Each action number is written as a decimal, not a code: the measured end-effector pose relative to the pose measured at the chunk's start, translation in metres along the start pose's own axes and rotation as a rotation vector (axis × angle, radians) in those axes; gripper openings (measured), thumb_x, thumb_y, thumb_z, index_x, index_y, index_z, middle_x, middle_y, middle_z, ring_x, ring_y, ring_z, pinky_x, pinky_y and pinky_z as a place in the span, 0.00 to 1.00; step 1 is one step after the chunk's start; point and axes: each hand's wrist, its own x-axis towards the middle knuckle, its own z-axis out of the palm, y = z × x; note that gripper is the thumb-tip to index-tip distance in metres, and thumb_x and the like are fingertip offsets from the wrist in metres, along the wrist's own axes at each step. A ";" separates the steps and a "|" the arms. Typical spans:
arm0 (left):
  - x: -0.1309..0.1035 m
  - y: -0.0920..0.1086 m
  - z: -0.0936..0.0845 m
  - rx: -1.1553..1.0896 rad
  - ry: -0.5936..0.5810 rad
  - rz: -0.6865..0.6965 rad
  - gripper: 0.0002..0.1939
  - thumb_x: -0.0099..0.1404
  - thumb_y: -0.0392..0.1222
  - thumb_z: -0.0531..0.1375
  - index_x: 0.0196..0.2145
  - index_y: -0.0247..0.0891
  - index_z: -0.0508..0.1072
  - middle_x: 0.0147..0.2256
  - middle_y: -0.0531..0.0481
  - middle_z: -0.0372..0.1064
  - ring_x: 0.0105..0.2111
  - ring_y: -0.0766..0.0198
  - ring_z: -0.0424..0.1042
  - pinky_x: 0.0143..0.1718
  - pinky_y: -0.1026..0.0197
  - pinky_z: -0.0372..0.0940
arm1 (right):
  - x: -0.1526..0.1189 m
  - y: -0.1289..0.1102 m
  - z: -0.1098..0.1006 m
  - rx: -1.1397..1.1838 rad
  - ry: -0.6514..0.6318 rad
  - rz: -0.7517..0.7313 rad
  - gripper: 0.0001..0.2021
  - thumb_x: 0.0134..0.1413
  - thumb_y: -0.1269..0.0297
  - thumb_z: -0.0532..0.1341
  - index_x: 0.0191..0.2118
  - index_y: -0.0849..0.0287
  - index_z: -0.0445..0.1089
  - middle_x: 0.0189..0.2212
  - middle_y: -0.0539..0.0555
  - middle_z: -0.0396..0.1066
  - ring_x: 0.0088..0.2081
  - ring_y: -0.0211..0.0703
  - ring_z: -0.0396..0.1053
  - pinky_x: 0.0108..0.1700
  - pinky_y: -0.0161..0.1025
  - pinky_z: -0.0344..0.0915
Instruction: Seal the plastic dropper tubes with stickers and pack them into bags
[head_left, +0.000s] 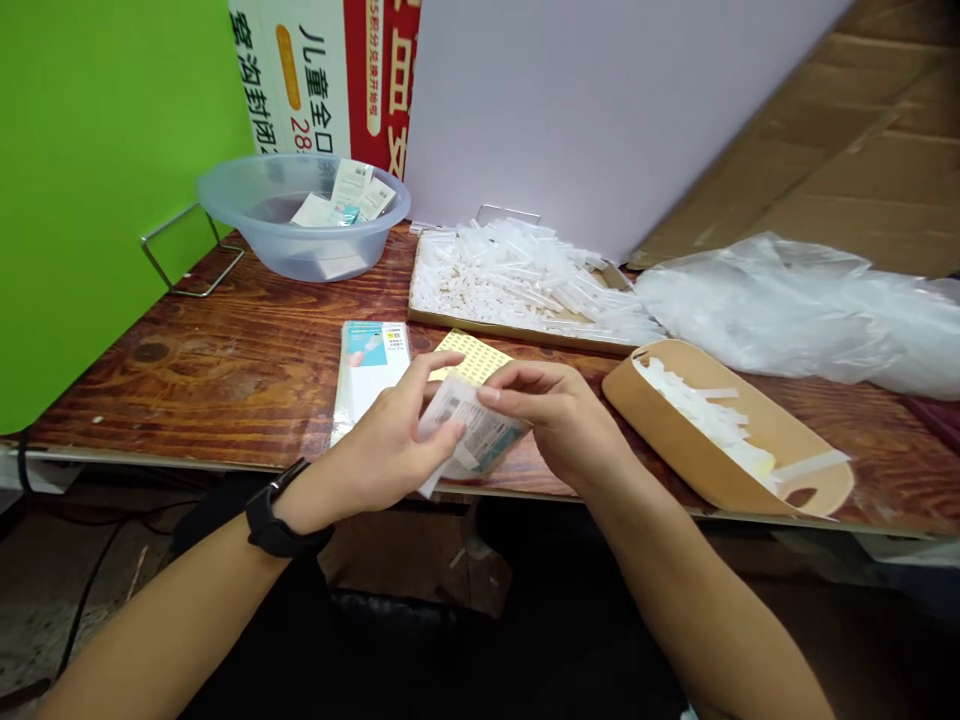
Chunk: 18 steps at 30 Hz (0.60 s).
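A small clear packet with a printed card inside is held up over the table's front edge. My left hand grips its left side, thumb across the printed face. At the packet's upper right, my right hand pinches the edge between thumb and fingers. Behind the packet lies a yellow sheet of small stickers, partly hidden by my hands. A stack of printed cards, blue and white on top, rests just beyond my left hand.
A translucent blue basin with several packets stands at back left. Clear tubes and small white pieces fill a shallow cardboard tray. On the right are a tan bin of white strips and a plastic bag. A wire stand is left.
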 end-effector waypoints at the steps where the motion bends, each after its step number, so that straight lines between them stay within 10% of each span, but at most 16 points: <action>1: -0.001 0.000 0.001 0.006 -0.008 0.007 0.29 0.61 0.33 0.57 0.59 0.42 0.56 0.45 0.44 0.71 0.40 0.59 0.74 0.37 0.59 0.70 | 0.001 0.000 -0.001 0.014 0.025 -0.008 0.09 0.39 0.62 0.69 0.21 0.61 0.71 0.19 0.48 0.68 0.20 0.35 0.63 0.23 0.33 0.60; 7: 0.002 -0.007 0.006 -0.166 0.097 -0.049 0.36 0.60 0.30 0.58 0.63 0.50 0.56 0.61 0.49 0.57 0.58 0.56 0.63 0.51 0.56 0.68 | -0.002 -0.002 -0.007 -0.467 0.216 -0.525 0.09 0.48 0.61 0.65 0.33 0.59 0.70 0.31 0.54 0.72 0.33 0.43 0.69 0.35 0.41 0.69; 10: 0.006 -0.012 0.002 -0.351 0.140 -0.140 0.37 0.57 0.30 0.60 0.62 0.49 0.58 0.62 0.49 0.56 0.59 0.55 0.62 0.53 0.57 0.67 | -0.008 -0.002 -0.009 -0.739 0.023 -0.874 0.17 0.49 0.59 0.67 0.45 0.57 0.69 0.44 0.60 0.71 0.47 0.51 0.68 0.48 0.50 0.68; 13: 0.009 -0.013 -0.001 -0.479 0.156 -0.216 0.33 0.60 0.32 0.59 0.62 0.48 0.59 0.62 0.48 0.57 0.57 0.56 0.65 0.49 0.58 0.70 | -0.008 0.004 -0.012 -0.868 -0.220 -0.977 0.13 0.53 0.61 0.65 0.46 0.52 0.70 0.48 0.57 0.71 0.54 0.52 0.64 0.54 0.53 0.65; 18: 0.009 -0.013 0.002 -0.445 0.149 -0.220 0.31 0.61 0.33 0.58 0.61 0.48 0.60 0.62 0.48 0.56 0.56 0.56 0.65 0.46 0.59 0.70 | -0.005 0.016 -0.013 -0.851 -0.176 -1.032 0.07 0.57 0.68 0.60 0.38 0.50 0.73 0.44 0.52 0.75 0.52 0.50 0.65 0.51 0.53 0.66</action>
